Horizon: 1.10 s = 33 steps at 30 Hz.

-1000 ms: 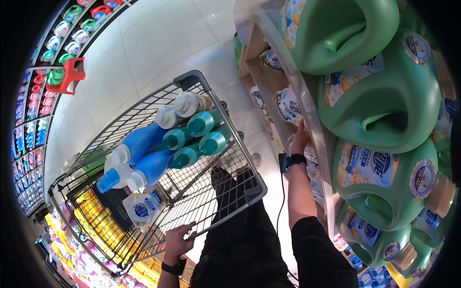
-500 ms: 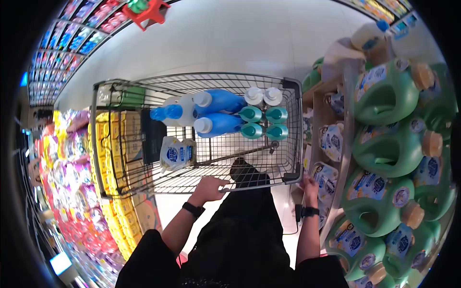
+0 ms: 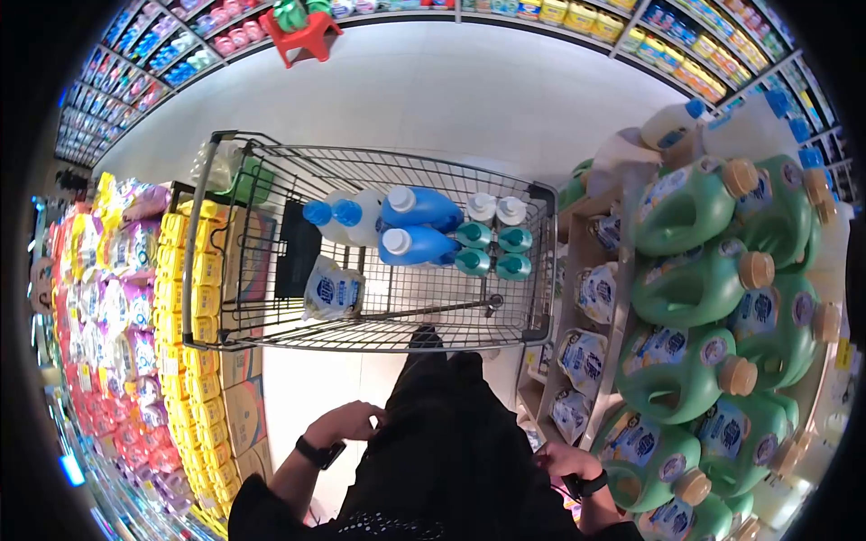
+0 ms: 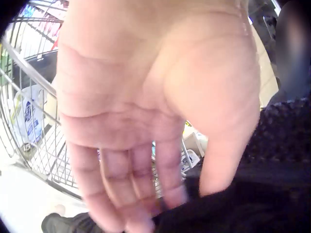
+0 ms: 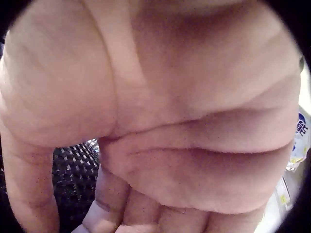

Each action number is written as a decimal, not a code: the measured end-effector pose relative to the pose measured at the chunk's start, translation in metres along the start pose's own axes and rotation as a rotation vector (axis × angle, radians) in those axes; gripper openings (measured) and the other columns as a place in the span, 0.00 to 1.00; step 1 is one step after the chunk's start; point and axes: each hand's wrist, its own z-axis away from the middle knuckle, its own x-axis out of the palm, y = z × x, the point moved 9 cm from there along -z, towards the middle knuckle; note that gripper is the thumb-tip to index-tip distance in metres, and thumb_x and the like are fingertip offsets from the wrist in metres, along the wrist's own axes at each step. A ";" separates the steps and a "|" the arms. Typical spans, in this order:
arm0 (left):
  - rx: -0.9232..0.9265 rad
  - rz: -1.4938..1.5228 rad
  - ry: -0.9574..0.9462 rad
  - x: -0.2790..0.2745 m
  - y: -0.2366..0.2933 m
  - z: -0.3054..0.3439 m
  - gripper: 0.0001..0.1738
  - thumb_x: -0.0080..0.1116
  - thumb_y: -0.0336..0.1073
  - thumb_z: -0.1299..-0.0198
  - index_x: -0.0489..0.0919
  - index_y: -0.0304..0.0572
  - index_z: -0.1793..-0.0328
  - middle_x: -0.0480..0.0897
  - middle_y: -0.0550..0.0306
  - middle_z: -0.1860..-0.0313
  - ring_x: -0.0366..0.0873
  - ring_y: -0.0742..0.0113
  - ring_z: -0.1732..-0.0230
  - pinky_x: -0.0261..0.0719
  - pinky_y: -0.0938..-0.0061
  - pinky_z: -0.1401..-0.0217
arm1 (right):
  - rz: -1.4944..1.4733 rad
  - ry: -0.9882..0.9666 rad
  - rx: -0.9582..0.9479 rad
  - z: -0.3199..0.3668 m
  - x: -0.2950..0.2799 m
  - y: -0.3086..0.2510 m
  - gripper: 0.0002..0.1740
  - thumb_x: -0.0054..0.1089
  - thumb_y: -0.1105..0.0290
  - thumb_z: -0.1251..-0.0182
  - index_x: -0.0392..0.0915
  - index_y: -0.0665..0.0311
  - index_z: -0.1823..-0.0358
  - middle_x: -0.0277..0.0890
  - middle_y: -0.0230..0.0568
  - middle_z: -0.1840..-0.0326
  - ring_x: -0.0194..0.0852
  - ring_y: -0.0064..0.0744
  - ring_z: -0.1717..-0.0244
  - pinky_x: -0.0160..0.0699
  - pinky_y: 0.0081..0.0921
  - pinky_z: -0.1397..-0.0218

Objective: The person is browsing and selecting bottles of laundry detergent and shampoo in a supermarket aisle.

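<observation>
My left hand (image 3: 347,422) hangs beside the dark clothing, off the cart; in the left wrist view its fingers are loosely extended and hold nothing. By my other side, the right hand (image 3: 570,462) is near the clothing and the shelf, its fingers loosely bent with nothing visible in them. In front stands the wire shopping cart (image 3: 361,343). It holds blue bottles (image 3: 419,248) with white caps, several teal bottles (image 3: 513,266), white-capped bottles (image 3: 511,210), clear bottles with blue caps (image 3: 345,213) and a white pouch (image 3: 332,290) lying apart from them.
Large green jugs (image 3: 672,374) are stacked on the right, beside a low shelf with white pouches (image 3: 582,356). Yellow packs (image 3: 191,361) and purple bags (image 3: 131,307) stand on the left. A red stool (image 3: 302,38) is on the floor beyond the cart, before long shelves.
Both hands have come back toward the body; the left has let go of the cart's edge and the right has left the shelf side. The view has turned, and the cart now lies crosswise ahead.
</observation>
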 end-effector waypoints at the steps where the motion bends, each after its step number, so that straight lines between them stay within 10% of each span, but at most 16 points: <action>1: -0.028 0.062 -0.094 0.008 -0.011 0.007 0.14 0.58 0.28 0.50 0.85 0.38 0.56 0.87 0.50 0.64 0.85 0.61 0.64 0.81 0.68 0.57 | -0.092 -0.034 -0.016 0.010 0.001 -0.021 0.05 0.52 0.76 0.53 0.67 0.69 0.76 0.54 0.25 0.78 0.53 0.17 0.73 0.56 0.26 0.72; 4: -0.108 0.101 -0.256 0.015 -0.009 0.023 0.16 0.57 0.25 0.50 0.84 0.35 0.53 0.87 0.48 0.63 0.85 0.66 0.64 0.80 0.71 0.57 | -0.204 -0.063 -0.019 0.018 0.011 -0.035 0.07 0.51 0.78 0.57 0.62 0.69 0.76 0.49 0.23 0.76 0.50 0.15 0.72 0.51 0.26 0.74; 8: -0.109 0.131 -0.242 0.008 -0.015 0.032 0.18 0.59 0.26 0.51 0.84 0.34 0.51 0.88 0.49 0.63 0.83 0.67 0.64 0.79 0.70 0.58 | 0.087 -0.023 0.055 0.009 0.021 -0.007 0.17 0.60 0.77 0.57 0.80 0.75 0.61 0.83 0.41 0.70 0.76 0.20 0.67 0.75 0.28 0.64; 11: 0.033 0.253 -0.379 0.005 0.000 0.042 0.18 0.63 0.34 0.53 0.83 0.30 0.56 0.86 0.48 0.67 0.82 0.66 0.63 0.78 0.69 0.59 | 0.233 0.040 0.087 0.009 0.023 -0.018 0.19 0.62 0.76 0.60 0.80 0.73 0.61 0.84 0.51 0.64 0.83 0.38 0.65 0.78 0.33 0.61; 19: -0.041 0.174 -0.094 -0.014 0.007 0.055 0.21 0.66 0.41 0.54 0.82 0.31 0.59 0.84 0.37 0.66 0.82 0.40 0.61 0.77 0.60 0.61 | 0.191 0.043 0.022 0.009 0.035 -0.047 0.12 0.59 0.73 0.57 0.78 0.74 0.70 0.78 0.54 0.74 0.77 0.39 0.71 0.72 0.37 0.67; 26: -0.199 -0.018 -0.052 -0.024 0.031 0.060 0.17 0.63 0.40 0.51 0.81 0.31 0.62 0.84 0.37 0.65 0.82 0.41 0.60 0.75 0.55 0.61 | 0.126 -0.006 -0.053 0.008 0.050 -0.054 0.10 0.58 0.72 0.57 0.76 0.74 0.75 0.75 0.54 0.79 0.72 0.40 0.77 0.67 0.40 0.71; 28: 0.002 0.088 0.065 -0.030 0.049 0.064 0.14 0.57 0.37 0.45 0.80 0.31 0.60 0.82 0.37 0.64 0.80 0.42 0.59 0.74 0.57 0.58 | 0.160 0.015 -0.033 0.012 0.048 -0.058 0.09 0.59 0.72 0.57 0.77 0.72 0.75 0.75 0.57 0.78 0.76 0.45 0.75 0.70 0.41 0.69; 33: -0.052 -0.108 0.003 -0.012 -0.057 0.067 0.12 0.50 0.33 0.40 0.76 0.32 0.55 0.79 0.38 0.60 0.75 0.42 0.56 0.72 0.59 0.52 | 0.235 0.199 -0.057 0.012 0.037 -0.058 0.08 0.61 0.72 0.58 0.79 0.69 0.76 0.77 0.56 0.77 0.77 0.57 0.70 0.72 0.44 0.67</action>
